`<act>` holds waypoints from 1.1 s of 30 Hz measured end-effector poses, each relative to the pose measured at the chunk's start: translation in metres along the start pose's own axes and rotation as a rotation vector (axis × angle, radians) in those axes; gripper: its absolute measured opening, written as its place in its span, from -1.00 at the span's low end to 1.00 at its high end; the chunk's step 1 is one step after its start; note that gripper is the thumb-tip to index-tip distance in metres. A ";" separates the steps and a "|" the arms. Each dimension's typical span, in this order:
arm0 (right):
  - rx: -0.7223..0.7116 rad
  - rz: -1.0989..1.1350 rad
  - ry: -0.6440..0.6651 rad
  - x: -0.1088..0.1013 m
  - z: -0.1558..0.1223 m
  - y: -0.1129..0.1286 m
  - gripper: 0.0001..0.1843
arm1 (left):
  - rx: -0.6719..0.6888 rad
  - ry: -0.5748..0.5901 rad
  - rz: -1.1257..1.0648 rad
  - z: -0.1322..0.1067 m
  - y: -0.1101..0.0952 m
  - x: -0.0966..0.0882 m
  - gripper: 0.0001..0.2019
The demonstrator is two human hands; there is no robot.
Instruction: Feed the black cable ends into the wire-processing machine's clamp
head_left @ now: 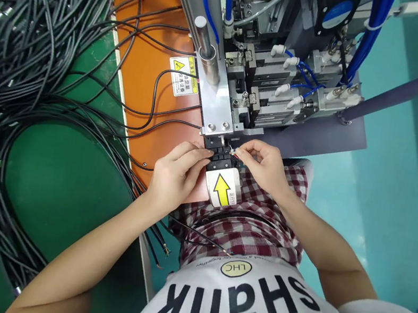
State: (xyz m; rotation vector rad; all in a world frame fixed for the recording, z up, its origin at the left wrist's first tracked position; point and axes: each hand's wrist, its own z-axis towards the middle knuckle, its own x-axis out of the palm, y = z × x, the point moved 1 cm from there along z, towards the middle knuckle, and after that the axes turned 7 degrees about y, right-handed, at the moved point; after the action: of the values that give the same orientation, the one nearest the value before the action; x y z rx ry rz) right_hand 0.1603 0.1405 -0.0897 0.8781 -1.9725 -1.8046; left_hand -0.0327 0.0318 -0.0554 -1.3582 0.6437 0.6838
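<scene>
At the front of a metal machine [217, 107], both my hands meet over a small black slotted block [221, 153]. My left hand [178, 173] reaches in from the left with thumb and fingers pinched together against the block's edge; whatever lies between the fingertips is hidden. From the right, my right hand [266, 167] pinches thin coloured wires [233, 152] that stick out at the block's right side. Just below the block sits a pale cover with a yellow arrow [222, 190].
A large heap of black cables [26, 22] with shiny metal ends covers the green table [55, 178] at left. Several cables cross the orange board [145, 80]. Blue air tubes [370, 34] and metal cylinders [281, 91] stand behind my right hand. Bare cable ends [165, 248] hang near my lap.
</scene>
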 end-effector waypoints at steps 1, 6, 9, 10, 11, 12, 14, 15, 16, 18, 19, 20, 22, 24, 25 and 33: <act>0.007 -0.002 0.007 0.001 0.002 -0.001 -0.77 | -0.002 0.007 0.002 0.000 0.003 0.000 -0.81; 0.028 -0.044 0.011 0.001 0.006 -0.001 -0.77 | 0.008 0.023 0.004 0.003 0.010 0.002 -0.77; 0.022 -0.071 0.006 -0.001 0.006 0.000 -0.79 | 0.012 0.035 -0.010 0.004 0.011 0.003 -0.76; 0.019 -0.076 0.004 -0.001 0.006 0.001 -0.79 | 0.012 0.039 -0.014 0.004 0.012 0.003 -0.76; 0.018 -0.080 0.005 -0.001 0.006 0.002 -0.80 | 0.009 0.043 -0.018 0.004 0.012 0.004 -0.76; 0.017 -0.083 0.006 -0.001 0.006 0.003 -0.80 | 0.006 0.049 -0.019 0.004 0.012 0.004 -0.75; 0.015 -0.092 0.008 -0.002 0.005 0.003 -0.80 | 0.000 0.055 -0.017 0.004 0.013 0.005 -0.76; 0.014 -0.097 0.008 -0.002 0.005 0.003 -0.81 | -0.003 0.058 -0.015 0.004 0.014 0.005 -0.76; 0.014 -0.101 0.007 -0.002 0.005 0.003 -0.81 | -0.006 0.059 -0.014 0.004 0.014 0.005 -0.76; 0.015 -0.104 0.007 -0.002 0.006 0.002 -0.82 | -0.006 0.063 -0.018 0.004 0.015 0.006 -0.75; 0.016 -0.105 0.006 -0.002 0.006 0.002 -0.82 | -0.006 0.066 -0.020 0.004 0.016 0.006 -0.75; 0.017 -0.106 0.006 -0.003 0.006 0.002 -0.82 | -0.005 0.067 -0.020 0.004 0.016 0.006 -0.75; 0.016 -0.111 0.004 -0.003 0.006 0.001 -0.82 | -0.002 0.070 -0.018 0.004 0.016 0.006 -0.75; 0.012 -0.113 0.004 -0.003 0.005 0.001 -0.82 | -0.004 0.073 -0.017 0.004 0.016 0.006 -0.75; 0.009 -0.111 0.002 -0.003 0.005 0.000 -0.82 | -0.004 0.073 -0.017 0.005 0.016 0.007 -0.75; 0.010 -0.110 -0.005 -0.002 0.006 -0.002 -0.82 | -0.011 0.071 -0.012 0.005 0.016 0.008 -0.74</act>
State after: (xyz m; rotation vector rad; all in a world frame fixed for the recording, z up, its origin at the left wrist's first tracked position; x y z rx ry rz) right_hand 0.1583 0.1463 -0.0926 1.0040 -1.9737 -1.8591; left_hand -0.0396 0.0385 -0.0708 -1.4008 0.6888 0.6326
